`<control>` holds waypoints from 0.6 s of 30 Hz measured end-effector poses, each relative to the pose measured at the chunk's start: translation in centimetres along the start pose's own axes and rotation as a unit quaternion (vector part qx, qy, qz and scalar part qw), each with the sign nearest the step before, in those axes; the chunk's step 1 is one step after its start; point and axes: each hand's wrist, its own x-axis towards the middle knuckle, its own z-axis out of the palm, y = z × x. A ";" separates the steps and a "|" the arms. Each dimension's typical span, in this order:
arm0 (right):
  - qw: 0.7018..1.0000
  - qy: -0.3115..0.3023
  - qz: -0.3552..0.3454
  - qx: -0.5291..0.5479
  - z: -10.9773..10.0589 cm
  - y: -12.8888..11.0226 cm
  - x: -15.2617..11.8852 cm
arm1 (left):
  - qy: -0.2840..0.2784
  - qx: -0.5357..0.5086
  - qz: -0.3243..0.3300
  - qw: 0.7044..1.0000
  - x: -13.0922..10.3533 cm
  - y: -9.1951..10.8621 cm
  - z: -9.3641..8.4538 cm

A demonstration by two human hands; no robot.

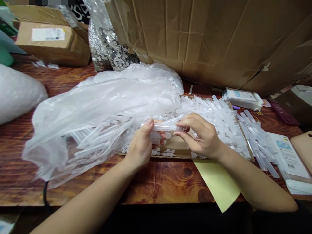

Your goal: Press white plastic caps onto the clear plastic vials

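A clear plastic tube point(164, 128) lies level between my hands over a shallow cardboard tray point(180, 148). My left hand point(142, 141) is closed around its left part, thumb on top; other clear pieces show behind those fingers. At the tube's right end, my right hand point(201, 135) pinches a small ribbed piece whose kind I cannot make out. Small clear plastic parts point(168, 152) and more tubes point(219, 113) fill much of the tray. To the left, a thin plastic bag point(107, 97) holds many similar tubes.
Loose tubes point(258, 141) and labelled packs point(290, 156) lie at the right. A yellow sheet point(219, 183) hangs over the table's front edge. Behind stand a large cardboard box point(195, 39), a silvery bag of metal parts point(112, 45) and a smaller carton point(53, 45).
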 end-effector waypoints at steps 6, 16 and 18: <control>0.998 0.030 0.048 0.020 0.9 -1.0 -0.3 | -0.015 0.005 0.007 1.000 -0.5 0.4 0.6; 0.990 -0.016 0.130 0.044 0.2 -1.3 -0.1 | 0.024 -0.041 -0.016 0.999 -0.6 0.5 1.0; 0.983 -0.036 0.174 0.054 0.4 -1.3 -0.2 | 0.026 -0.045 -0.019 0.998 -0.7 0.6 1.0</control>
